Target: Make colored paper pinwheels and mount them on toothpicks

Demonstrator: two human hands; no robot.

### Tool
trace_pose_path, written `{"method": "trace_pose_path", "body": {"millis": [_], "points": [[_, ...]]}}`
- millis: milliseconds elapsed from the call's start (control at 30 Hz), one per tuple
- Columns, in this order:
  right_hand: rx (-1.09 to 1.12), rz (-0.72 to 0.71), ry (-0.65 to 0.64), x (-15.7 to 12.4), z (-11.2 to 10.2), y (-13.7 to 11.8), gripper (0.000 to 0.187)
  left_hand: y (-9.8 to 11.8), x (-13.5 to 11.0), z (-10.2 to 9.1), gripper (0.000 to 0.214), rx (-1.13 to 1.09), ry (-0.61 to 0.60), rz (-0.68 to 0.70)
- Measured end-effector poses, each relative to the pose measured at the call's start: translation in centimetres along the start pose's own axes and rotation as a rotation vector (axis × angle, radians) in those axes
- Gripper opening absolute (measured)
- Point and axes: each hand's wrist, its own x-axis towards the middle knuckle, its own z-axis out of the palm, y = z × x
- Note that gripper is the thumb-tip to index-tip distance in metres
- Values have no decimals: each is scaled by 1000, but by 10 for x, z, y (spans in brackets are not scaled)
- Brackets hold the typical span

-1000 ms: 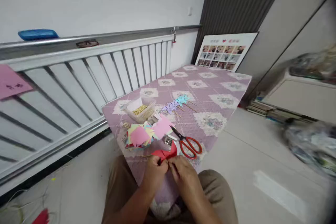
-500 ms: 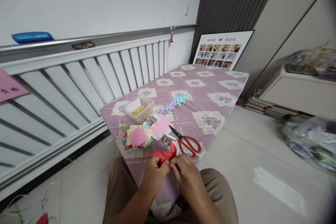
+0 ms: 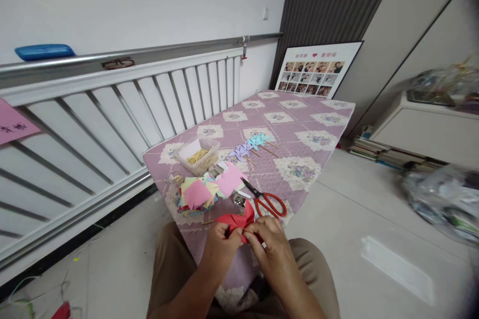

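Note:
My left hand (image 3: pixel 221 244) and my right hand (image 3: pixel 270 243) are both closed in a pinch on a folded red paper piece (image 3: pixel 235 219) at the near end of the purple quilted bed surface (image 3: pixel 299 134). The hands meet at the paper's near edge. Just beyond the right hand lie red-handled scissors (image 3: pixel 267 202). A stack of coloured paper squares (image 3: pixel 198 194) lies past the left hand, with a pink sheet (image 3: pixel 230 180) beside it.
A clear plastic box of thin sticks (image 3: pixel 197 157) and a row of small paper pinwheels on sticks (image 3: pixel 249 147) lie further up the bed. A white slatted rail (image 3: pixel 112 104) runs along the left. A photo board (image 3: pixel 316 71) leans at the far end. Books (image 3: pixel 385 157) and bags lie on the floor at right.
My right hand has shifted slightly forward over the red paper; both hands keep pinching it. The camera view has barely drifted.

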Motion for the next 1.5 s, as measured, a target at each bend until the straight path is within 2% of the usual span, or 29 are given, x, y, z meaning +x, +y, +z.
{"method": "trace_pose_path", "body": {"millis": [233,400,600,1033,1167,1333,1500], "points": [[54,46,13,-1,-1,-1,14,-5,1,-3,18,35,-25,19],[60,42,17,2,1,-1,15,1,-1,-5,17,59,14,25],[132,94,-31,3,0,-4,16,6,-3,-7,17,86,-27,75],[434,357,-77,4,-2,-11,15,9,-6,-11,24,188,-5,174],[517,379,-69,2,2,-8,17,13,-9,-12,29,186,6,210],[619,468,3,-3,13,4,28,13,-10,-13,25,241,50,227],[777,445,-3,-2,14,2,33,11,-11,-14,24,258,45,261]]}}
